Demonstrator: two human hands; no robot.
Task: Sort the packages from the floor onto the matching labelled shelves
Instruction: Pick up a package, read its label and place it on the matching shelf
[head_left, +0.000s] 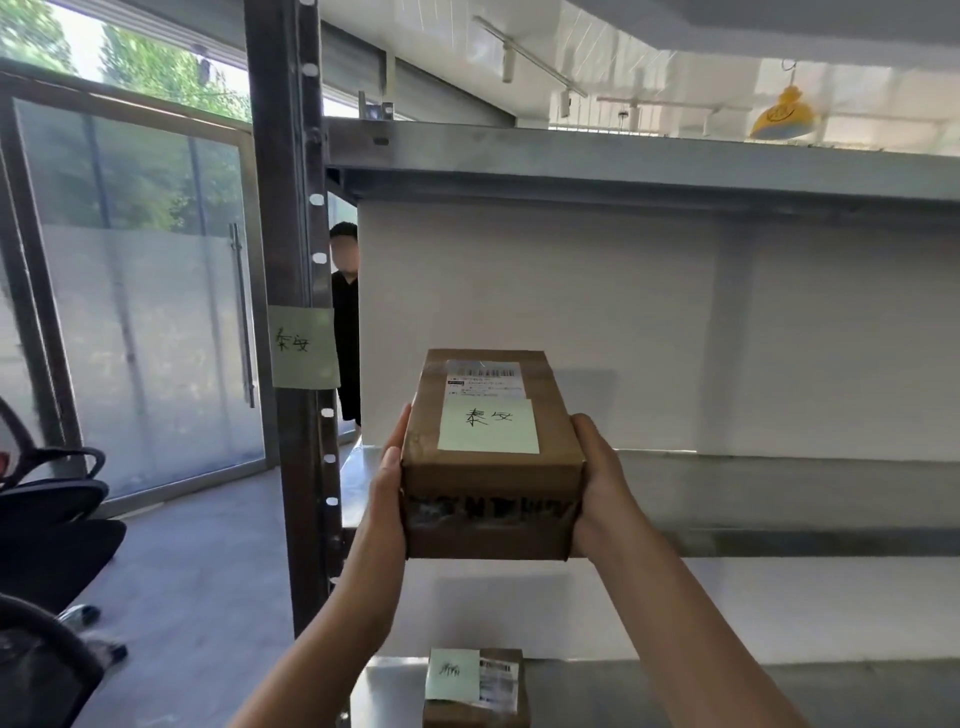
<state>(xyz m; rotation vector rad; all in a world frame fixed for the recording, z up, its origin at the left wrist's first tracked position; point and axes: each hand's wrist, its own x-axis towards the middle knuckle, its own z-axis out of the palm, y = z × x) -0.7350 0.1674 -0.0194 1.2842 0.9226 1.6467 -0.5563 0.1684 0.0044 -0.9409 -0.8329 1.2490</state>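
Note:
I hold a brown cardboard box (491, 467) between both hands at the level of the middle metal shelf (779, 499). A pale green note with two handwritten characters and a shipping label sit on its top. My left hand (389, 478) presses its left side and my right hand (597, 483) grips its right side. The box's far end reaches over the shelf's front edge. On the dark shelf post (291, 312) a green label (304, 347) carries the same two characters. A second labelled box (475, 686) lies on the shelf below.
A person in black (347, 312) stands behind the post, partly hidden by the white back panel. Glass doors (156, 338) fill the left. Black office chairs (52, 519) stand at the lower left. The upper shelf (623, 166) runs overhead.

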